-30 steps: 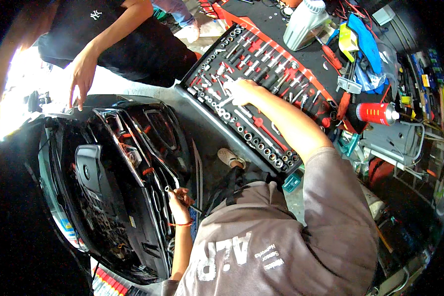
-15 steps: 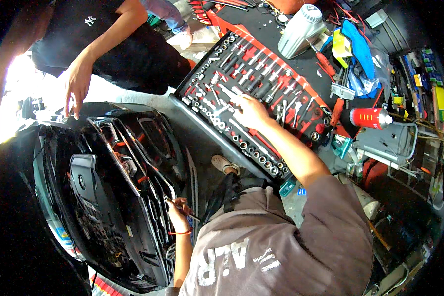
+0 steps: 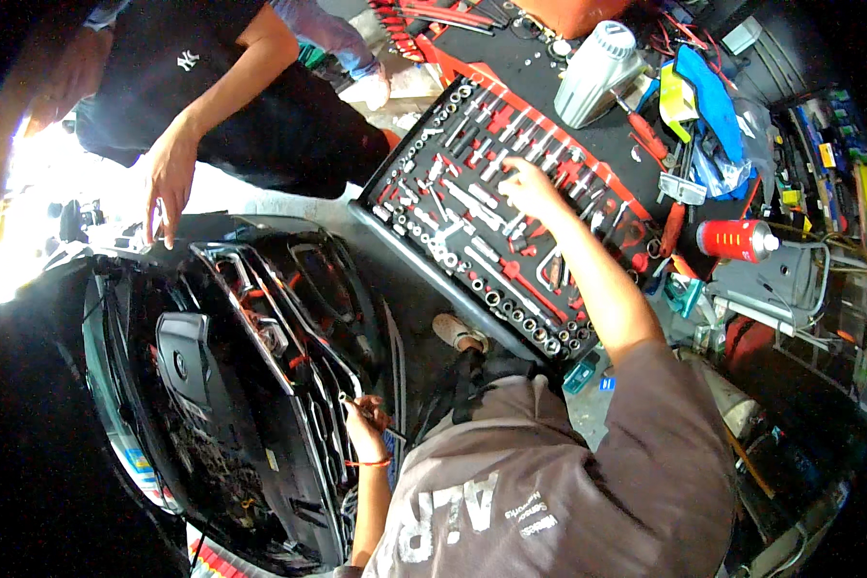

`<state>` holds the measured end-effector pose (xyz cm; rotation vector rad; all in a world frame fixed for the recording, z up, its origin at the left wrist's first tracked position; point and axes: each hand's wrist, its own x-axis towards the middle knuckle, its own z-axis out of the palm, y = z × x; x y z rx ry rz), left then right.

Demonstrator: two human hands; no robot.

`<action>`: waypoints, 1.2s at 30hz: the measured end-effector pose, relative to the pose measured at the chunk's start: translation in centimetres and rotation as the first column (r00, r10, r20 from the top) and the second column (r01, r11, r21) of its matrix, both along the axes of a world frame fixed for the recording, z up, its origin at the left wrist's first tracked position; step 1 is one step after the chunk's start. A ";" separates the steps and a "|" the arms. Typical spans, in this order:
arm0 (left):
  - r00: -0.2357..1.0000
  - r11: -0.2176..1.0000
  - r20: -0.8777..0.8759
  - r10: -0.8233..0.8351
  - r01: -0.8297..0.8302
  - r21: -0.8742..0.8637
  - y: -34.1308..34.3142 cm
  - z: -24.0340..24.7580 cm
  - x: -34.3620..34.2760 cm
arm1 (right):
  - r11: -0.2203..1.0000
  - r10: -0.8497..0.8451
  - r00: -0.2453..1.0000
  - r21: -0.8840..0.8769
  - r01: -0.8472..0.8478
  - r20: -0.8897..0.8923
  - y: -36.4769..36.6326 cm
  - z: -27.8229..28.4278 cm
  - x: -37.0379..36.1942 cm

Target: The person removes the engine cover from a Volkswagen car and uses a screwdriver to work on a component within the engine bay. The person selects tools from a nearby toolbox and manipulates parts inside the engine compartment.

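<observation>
A black drawer tray [image 3: 433, 252] with red cut-outs holds rows of sockets, extension bars and other metal tools. Over its middle reaches my right hand [image 3: 538, 193], fingers apart, fingertips close to the bars in the farther rows; nothing shows in its grasp. Lower left, my left hand [image 3: 367, 426] is closed round a slim metal tool [image 3: 345, 396], whose shiny end pokes out past the fingers. Its exact kind is mostly hidden by the hand. That hand is beside the black car front part with a grille [image 3: 308, 414].
A person in black clothes stands at upper left, one hand [image 3: 171, 183] lowered by the car part. Beyond the tray, a bench top carries a grey-white bottle [image 3: 597, 72], screwdrivers, blue cloth and a red spray can [image 3: 737, 240]. A metal-framed seat-like piece [image 3: 775, 284] stands to the right.
My right hand has moved across the tray, away from me and rightward, from the long bars to farther rows. My left hand keeps its grip. The whole view has shifted slightly.
</observation>
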<state>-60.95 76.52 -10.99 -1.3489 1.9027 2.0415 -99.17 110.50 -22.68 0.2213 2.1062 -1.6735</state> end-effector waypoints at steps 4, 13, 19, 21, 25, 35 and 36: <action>0.999 0.999 -0.016 0.034 -0.034 -0.017 0.1 0.2 -0.2 | 0.993 0.021 0.999 -0.115 -0.016 0.049 -1.1 -0.5 -1.7; 1.000 0.999 -0.004 0.011 -0.011 -0.031 0.4 0.7 0.2 | 0.896 0.374 0.898 0.340 -0.285 -0.233 -0.6 -0.7 -1.0; 0.999 0.999 0.032 0.040 -0.040 -0.002 0.9 1.3 -0.6 | 0.976 0.141 0.959 0.194 -0.094 -0.244 2.6 0.6 1.4; 0.997 0.998 0.045 0.055 -0.056 0.011 0.9 1.3 -1.3 | 0.975 0.110 0.974 0.213 -0.067 -0.197 4.2 0.8 2.5; 0.999 0.999 0.032 0.036 -0.036 0.006 1.1 1.2 -1.8 | 0.965 0.100 0.955 0.263 -0.025 -0.278 5.5 -0.2 4.6; 0.997 0.998 -0.049 -0.063 0.063 -0.001 0.7 1.4 -2.9 | 0.722 0.338 0.933 0.670 -0.172 -0.125 0.8 2.8 6.8; 0.994 0.996 -0.064 -0.083 0.084 0.006 0.7 1.8 -3.2 | 0.743 0.343 0.923 0.651 -0.155 -0.172 0.9 2.1 6.9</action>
